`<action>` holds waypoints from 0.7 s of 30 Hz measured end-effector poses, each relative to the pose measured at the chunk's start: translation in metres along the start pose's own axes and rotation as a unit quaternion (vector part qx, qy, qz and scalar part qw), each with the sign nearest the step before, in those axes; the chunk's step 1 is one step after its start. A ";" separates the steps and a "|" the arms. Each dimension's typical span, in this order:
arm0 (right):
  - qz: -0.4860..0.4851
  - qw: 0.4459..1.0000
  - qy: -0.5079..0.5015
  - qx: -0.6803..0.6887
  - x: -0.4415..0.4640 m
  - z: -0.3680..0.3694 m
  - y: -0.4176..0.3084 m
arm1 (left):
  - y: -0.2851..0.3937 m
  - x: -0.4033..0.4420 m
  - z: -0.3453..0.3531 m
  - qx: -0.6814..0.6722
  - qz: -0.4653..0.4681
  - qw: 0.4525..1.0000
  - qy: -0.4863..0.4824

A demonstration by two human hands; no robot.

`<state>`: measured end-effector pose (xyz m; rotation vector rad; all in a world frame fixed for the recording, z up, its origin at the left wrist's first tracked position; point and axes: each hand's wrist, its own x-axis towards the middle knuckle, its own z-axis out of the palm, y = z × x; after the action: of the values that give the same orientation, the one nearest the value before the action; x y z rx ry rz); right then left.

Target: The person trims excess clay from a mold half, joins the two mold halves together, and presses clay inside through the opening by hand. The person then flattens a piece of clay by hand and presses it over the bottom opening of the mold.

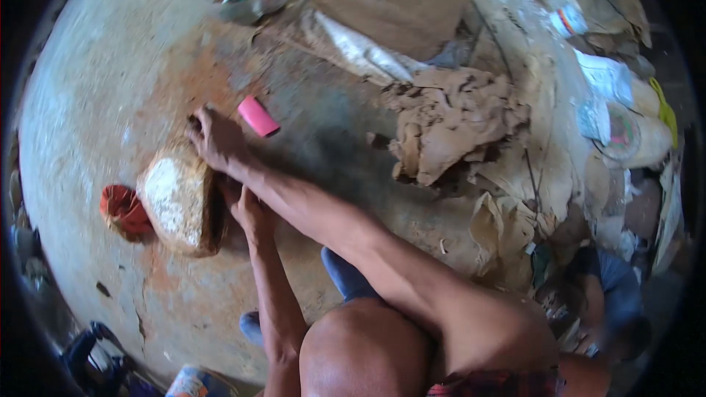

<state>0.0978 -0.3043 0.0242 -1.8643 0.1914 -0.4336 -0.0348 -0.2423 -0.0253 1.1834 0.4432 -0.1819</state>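
Note:
A rounded block with a chalky white top and rough tan sides lies on the floor at the left. My right hand is at its upper edge, fingers closed in a pinch around something small and dark that I cannot make out. Below the right wrist, my left hand is against or close beside the block's shaded right side; its fingers are partly hidden in shadow. A crumpled red cloth or bag touches the block's left side. The pink, rounded rectangular piece lies just right of my right hand.
Torn wet clay is heaped on sheeting to the right. A large clay slab sits behind it, near a clear tub of tools. Plastic containers line the right side. Another person is at lower right.

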 end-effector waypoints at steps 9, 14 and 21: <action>-0.144 0.956 0.183 -0.176 -0.115 -0.356 -0.115 | -0.019 -0.129 0.038 0.172 0.059 0.969 -0.167; 0.048 0.870 0.254 -0.419 -0.144 -0.492 -0.075 | 0.027 -0.125 0.140 0.270 0.208 0.870 -0.357; 0.158 0.841 0.172 -0.488 -0.104 -0.501 -0.087 | 0.025 -0.152 0.259 0.416 0.375 0.675 -0.481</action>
<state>-0.1986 -0.6800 0.2242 -2.6557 1.1258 -0.4772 -0.1006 -0.4857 0.1400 1.8440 -1.2120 -0.2674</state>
